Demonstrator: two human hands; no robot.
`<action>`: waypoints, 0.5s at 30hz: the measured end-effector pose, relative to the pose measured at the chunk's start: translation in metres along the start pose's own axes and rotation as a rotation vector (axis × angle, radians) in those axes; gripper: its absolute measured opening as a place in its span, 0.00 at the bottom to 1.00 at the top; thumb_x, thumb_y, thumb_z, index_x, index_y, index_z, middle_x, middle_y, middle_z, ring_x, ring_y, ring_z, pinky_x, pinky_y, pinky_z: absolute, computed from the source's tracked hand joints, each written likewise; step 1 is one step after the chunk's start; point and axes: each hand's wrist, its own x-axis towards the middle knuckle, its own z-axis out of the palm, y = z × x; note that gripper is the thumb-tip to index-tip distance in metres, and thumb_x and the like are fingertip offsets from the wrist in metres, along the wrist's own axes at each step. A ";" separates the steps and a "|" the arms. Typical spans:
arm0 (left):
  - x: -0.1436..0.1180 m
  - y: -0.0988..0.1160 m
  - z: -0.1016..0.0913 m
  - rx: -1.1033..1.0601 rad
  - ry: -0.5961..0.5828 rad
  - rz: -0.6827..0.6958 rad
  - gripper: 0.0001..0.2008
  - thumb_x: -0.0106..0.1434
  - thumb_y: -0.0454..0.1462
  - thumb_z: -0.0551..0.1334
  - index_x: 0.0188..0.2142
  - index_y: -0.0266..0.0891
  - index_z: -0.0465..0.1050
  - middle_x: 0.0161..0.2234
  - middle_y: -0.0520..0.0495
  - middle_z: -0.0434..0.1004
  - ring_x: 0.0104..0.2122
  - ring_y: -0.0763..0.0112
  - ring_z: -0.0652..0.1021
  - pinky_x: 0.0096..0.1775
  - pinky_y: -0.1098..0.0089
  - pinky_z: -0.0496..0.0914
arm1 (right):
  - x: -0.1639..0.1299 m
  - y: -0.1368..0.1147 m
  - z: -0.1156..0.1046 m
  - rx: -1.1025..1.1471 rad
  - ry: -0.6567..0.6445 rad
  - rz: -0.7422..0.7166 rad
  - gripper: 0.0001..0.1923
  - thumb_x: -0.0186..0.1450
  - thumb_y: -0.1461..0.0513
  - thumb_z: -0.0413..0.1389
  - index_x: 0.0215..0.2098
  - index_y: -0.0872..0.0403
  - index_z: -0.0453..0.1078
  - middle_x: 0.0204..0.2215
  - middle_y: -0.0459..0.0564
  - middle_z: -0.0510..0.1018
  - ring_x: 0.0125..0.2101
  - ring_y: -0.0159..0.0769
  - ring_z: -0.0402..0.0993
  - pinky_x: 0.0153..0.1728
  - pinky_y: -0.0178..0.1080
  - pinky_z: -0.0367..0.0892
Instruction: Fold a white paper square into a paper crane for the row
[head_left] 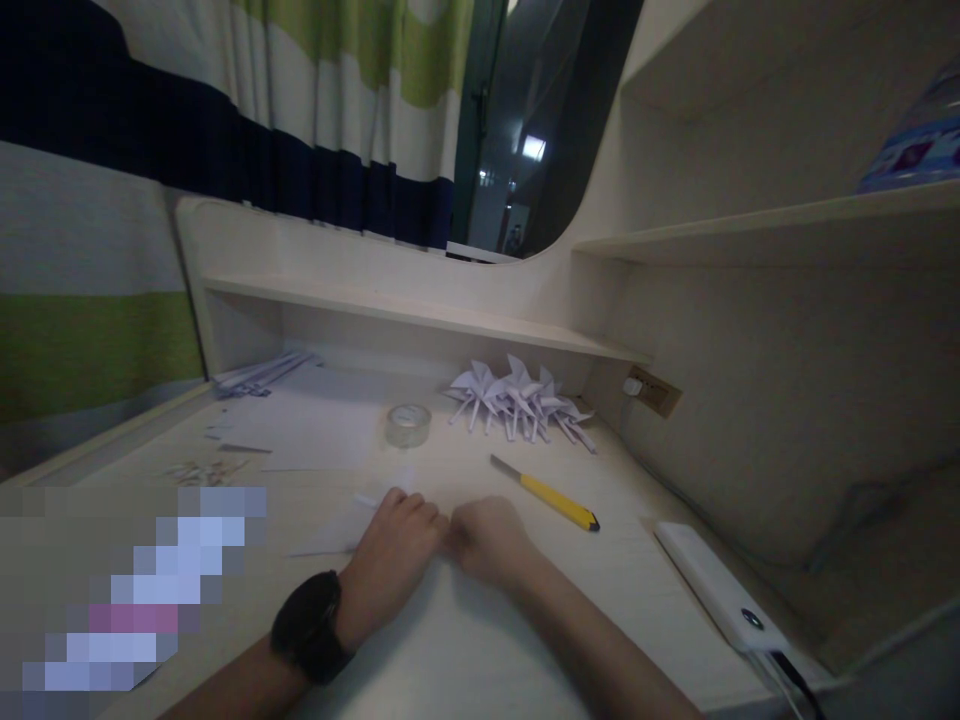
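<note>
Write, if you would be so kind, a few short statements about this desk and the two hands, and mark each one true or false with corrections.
1. White paper lies on the desk beside the left hand. True.
2. The right hand is gripping the yellow cutter. False: the cutter lies on the desk, beyond and to the right of that hand.
3. The tape roll sits between the paper sheets and the paper pinwheels. True.
4. The two hands are far apart. False: they are close together, with whatever may be between the fingers hidden.
5. A black watch is worn on the right wrist. False: it is on the left wrist.
</note>
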 end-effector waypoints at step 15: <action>0.003 -0.004 0.004 0.029 -0.021 0.045 0.06 0.65 0.29 0.57 0.33 0.35 0.72 0.33 0.44 0.76 0.36 0.60 0.74 0.40 0.61 0.63 | -0.001 -0.003 -0.002 -0.027 0.013 0.012 0.15 0.63 0.55 0.50 0.32 0.53 0.77 0.30 0.54 0.81 0.31 0.40 0.77 0.30 0.35 0.61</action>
